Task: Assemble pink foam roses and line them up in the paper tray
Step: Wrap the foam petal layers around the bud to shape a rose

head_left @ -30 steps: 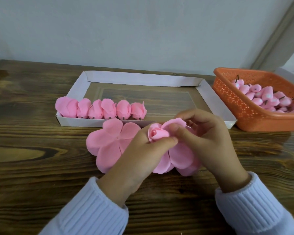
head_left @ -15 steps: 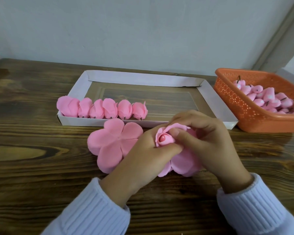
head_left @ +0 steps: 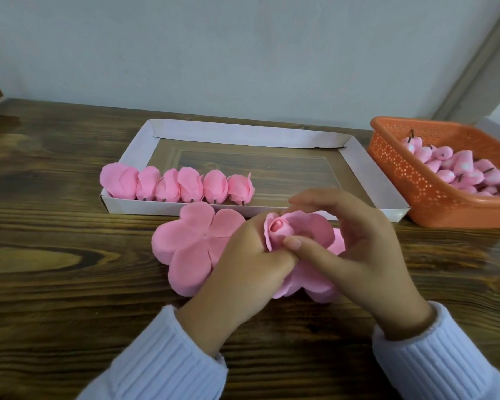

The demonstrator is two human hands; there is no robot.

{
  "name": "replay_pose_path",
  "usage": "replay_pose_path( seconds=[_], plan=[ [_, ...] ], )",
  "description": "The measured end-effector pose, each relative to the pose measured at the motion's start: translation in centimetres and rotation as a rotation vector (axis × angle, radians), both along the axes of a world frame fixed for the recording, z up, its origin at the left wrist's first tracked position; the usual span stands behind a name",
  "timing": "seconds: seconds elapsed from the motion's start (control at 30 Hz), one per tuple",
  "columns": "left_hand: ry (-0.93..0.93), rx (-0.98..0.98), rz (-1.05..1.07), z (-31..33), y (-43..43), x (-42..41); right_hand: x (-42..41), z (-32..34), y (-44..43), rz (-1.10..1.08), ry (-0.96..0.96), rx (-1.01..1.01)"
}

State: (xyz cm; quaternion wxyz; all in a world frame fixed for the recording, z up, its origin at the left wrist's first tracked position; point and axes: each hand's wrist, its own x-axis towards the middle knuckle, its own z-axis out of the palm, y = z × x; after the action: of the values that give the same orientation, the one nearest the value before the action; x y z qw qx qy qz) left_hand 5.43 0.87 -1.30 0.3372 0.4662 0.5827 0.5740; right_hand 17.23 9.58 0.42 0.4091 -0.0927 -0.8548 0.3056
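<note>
Head view, one frame.

Your left hand (head_left: 243, 255) grips the half-built rose (head_left: 280, 228) from the left. Its fingers are curled round the base and the thumb lies across the front, low on the petals. Your right hand (head_left: 358, 249) comes in from the right. Its thumb presses on the near edge of the raised petal (head_left: 315, 229), and the other fingers (head_left: 315, 197) arch over the top, slightly apart. Whether those fingers touch the petal's back is probably not decidable from this angle. The rose's tight centre points up and toward you. Its loose outer petals (head_left: 315, 287) splay on the table (head_left: 55, 284) beneath both hands.

The rose sits just in front of the near wall of the paper tray (head_left: 243, 134), toward the tray's middle.

A flat five-lobed petal blank (head_left: 191, 243) lies on the table just left of your left hand. Its far lobe reaches the tray's near wall.

In the tray, six finished roses (head_left: 176, 186) stand side by side along the near wall, filling its left part. The leftmost hangs over the left corner.

An orange basket (head_left: 401, 174) sits right of the tray, close to its right corner, and holds a heap of pink buds (head_left: 459, 168) with dark stems.

Both wrists wear white ribbed sleeves (head_left: 171, 356).
</note>
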Motion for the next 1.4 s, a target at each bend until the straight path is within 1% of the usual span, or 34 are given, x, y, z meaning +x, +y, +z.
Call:
replay_pose_path(
  seconds=[0.17, 0.37, 0.43, 0.6, 0.7, 0.73, 0.87, 1.0, 1.07, 1.17, 1.3, 1.4],
  plan=[
    [0.108, 0.003, 0.035, -0.3, 0.0, 0.2, -0.2, 0.1, -0.2, -0.006, -0.045, 0.051],
    [0.134, 0.018, 0.006, -0.3, -0.1, 0.2, -0.3, 0.2, -0.8, -0.082, -0.058, 0.152],
    [0.140, 0.022, 0.009, -0.4, -0.1, 0.3, -0.3, 0.1, -0.9, -0.090, -0.052, 0.145],
    [0.170, 0.041, 0.021, -0.5, 0.0, 0.4, -0.3, 0.3, -0.6, -0.010, -0.055, 0.045],
    [0.181, 0.060, 0.038, -0.5, 0.2, 0.4, 0.0, 0.3, -0.1, 0.061, -0.053, -0.065],
    [0.166, 0.065, 0.022, -0.4, 0.2, 0.3, 0.2, 0.3, 0.2, 0.089, -0.047, -0.110],
    [0.077, 0.067, -0.162, 0.5, 0.0, 0.1, 0.7, 0.6, 1.1, 0.233, -0.078, -0.272],
    [0.080, 0.098, -0.249, 0.7, 0.1, 0.1, 0.9, 0.7, 1.4, 0.337, -0.137, -0.381],
    [0.092, 0.107, -0.261, 0.3, 0.2, 0.2, 0.8, 0.6, 1.3, 0.341, -0.156, -0.385],
    [0.059, 0.085, -0.255, -0.1, 0.3, 0.3, 0.7, 0.6, 1.5, 0.319, -0.163, -0.376],
    [0.003, -0.005, -0.258, -0.5, 0.3, 0.2, 0.9, 0.7, 1.6, 0.271, -0.072, -0.445],
    [-0.040, -0.020, -0.240, -0.4, 0.2, 0.3, 0.8, 0.7, 1.4, 0.312, -0.034, -0.491]
  ],
)
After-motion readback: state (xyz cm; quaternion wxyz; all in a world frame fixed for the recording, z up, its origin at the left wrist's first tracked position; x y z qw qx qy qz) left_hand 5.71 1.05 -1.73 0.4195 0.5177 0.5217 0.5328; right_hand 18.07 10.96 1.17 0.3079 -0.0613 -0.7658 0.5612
